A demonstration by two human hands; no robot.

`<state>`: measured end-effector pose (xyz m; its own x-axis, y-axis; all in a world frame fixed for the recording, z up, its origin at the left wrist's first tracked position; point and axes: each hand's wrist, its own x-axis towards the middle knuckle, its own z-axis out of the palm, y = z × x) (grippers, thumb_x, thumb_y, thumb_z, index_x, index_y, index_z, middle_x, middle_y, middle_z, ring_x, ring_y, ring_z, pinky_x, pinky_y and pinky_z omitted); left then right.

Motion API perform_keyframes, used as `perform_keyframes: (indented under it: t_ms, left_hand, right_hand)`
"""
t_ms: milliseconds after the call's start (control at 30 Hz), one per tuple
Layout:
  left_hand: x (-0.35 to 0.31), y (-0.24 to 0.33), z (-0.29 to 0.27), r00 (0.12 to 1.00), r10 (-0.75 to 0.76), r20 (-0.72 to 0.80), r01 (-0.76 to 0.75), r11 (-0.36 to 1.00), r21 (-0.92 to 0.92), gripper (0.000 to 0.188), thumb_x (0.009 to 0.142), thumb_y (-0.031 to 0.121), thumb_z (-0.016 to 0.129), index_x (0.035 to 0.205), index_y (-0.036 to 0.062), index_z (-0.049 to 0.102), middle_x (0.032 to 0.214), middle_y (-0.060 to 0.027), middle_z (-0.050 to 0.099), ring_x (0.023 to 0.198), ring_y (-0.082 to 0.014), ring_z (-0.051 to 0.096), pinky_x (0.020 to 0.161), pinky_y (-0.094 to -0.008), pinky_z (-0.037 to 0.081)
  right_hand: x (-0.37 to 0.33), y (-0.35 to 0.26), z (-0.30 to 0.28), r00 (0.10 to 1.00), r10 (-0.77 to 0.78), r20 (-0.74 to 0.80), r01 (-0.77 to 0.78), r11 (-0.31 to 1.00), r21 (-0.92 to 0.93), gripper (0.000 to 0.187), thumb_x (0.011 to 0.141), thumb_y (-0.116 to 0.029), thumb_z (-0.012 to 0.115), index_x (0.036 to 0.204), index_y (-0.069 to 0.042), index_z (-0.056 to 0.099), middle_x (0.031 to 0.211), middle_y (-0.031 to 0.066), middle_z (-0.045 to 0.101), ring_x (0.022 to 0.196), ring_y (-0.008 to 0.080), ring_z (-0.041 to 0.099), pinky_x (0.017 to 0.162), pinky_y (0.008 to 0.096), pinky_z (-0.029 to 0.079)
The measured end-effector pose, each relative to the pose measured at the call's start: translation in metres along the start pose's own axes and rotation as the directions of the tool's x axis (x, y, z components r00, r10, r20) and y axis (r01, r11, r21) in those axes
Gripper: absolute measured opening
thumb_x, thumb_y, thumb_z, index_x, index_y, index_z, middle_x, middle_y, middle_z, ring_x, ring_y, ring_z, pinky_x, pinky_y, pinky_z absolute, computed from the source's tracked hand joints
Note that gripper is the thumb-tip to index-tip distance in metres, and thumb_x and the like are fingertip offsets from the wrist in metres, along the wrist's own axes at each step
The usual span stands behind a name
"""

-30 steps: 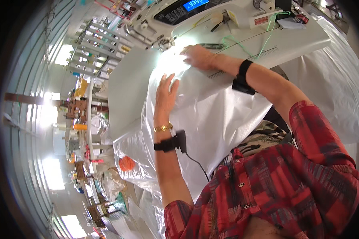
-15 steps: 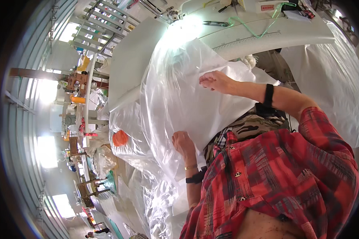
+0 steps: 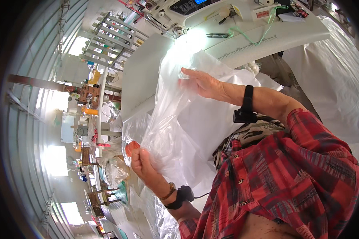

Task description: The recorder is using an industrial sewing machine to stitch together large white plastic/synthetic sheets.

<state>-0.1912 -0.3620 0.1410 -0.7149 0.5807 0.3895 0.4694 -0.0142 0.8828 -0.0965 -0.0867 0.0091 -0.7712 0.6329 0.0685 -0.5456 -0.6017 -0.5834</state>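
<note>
A clear plastic sheet hangs in folds from the bright lamp of a sewing machine down toward my body. My left hand is closed on its lower left edge, knuckles up, beside a round orange bundle. Higher up, near the front edge of the machine table, my right hand grips the sheet's upper part. One digit of that hand stretches toward the machine; the other fingers are partly veiled by the film. Glare hides where the sheet meets the needle.
On the white machine table lie thread snips, a green ribbon and a small screwdriver-like tool. More plastic sheeting drapes off the right side. A cluttered workbench runs along the left.
My left hand has moved left and gathered up the sheet's edge. My right hand has shifted left along the film. The sheet is now lifted and bunched between them.
</note>
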Motion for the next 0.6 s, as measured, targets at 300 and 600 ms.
perform_keyframes:
  t_ms: [300,600]
  left_hand:
    - [0.042,-0.083,-0.059,0.985,-0.028,0.169,-0.025,0.953,0.302,0.025,0.090,0.006,0.065,0.070,0.0049,0.050,0.066,0.0080,0.043,0.061,-0.0034,0.034,0.055,-0.0207,0.030]
    - [0.011,-0.183,-0.016,0.811,-0.255,0.527,-0.514,0.120,0.849,0.015,0.085,0.013,0.064,0.098,0.0062,0.065,0.094,-0.0097,0.066,0.087,-0.0291,0.065,0.077,-0.0425,0.050]
  right_hand:
    - [-0.087,-0.005,0.035,0.908,0.322,0.267,-0.290,0.945,-0.154,0.021,0.091,-0.020,0.067,0.100,-0.001,0.069,0.088,0.0028,0.068,0.063,0.0112,0.056,0.073,0.0285,0.052]
    - [-0.115,0.022,0.003,0.848,0.505,0.158,-0.361,0.770,-0.526,0.025,0.088,-0.023,0.069,0.091,0.002,0.068,0.073,0.0053,0.066,0.065,0.0140,0.063,0.069,0.0264,0.050]
